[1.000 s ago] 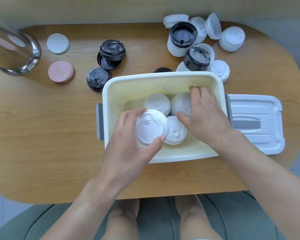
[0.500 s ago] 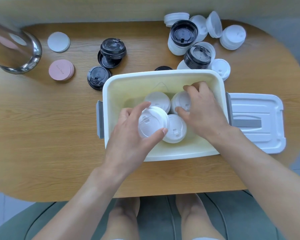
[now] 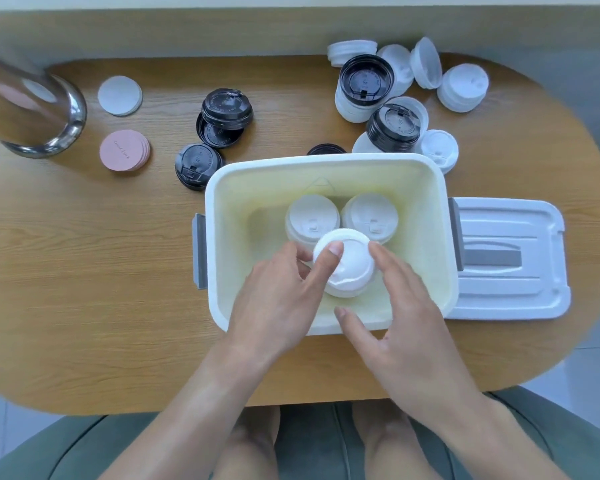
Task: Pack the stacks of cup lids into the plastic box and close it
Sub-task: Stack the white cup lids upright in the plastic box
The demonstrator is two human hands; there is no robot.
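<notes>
Oval wooden table (image 3: pixel 84 271), pretty cluttered. White plastic box (image 3: pixel 326 174) open near the front edge, middle-ish. Box lid (image 3: pixel 510 258) flat just right of it, touching that side. Steel flask thing (image 3: pixel 32 109) at the far left corner. Loose white lid stacks (image 3: pixel 463 86) bunched with black-topped ones (image 3: pixel 366 81) at the far right edge; more black lids (image 3: pixel 226 110) far-centre, plus a pink coaster pile (image 3: pixel 124 150) and a white coaster (image 3: pixel 120 95) far left. Inside the box: two white stacks (image 3: pixel 312 216) along the far wall, third stack (image 3: pixel 350 265) in front. Left hand (image 3: pixel 278 303) gripping that third stack, thumb on top. Right hand (image 3: pixel 409 327) beside it, fingers loose and spread, holding nothing.
</notes>
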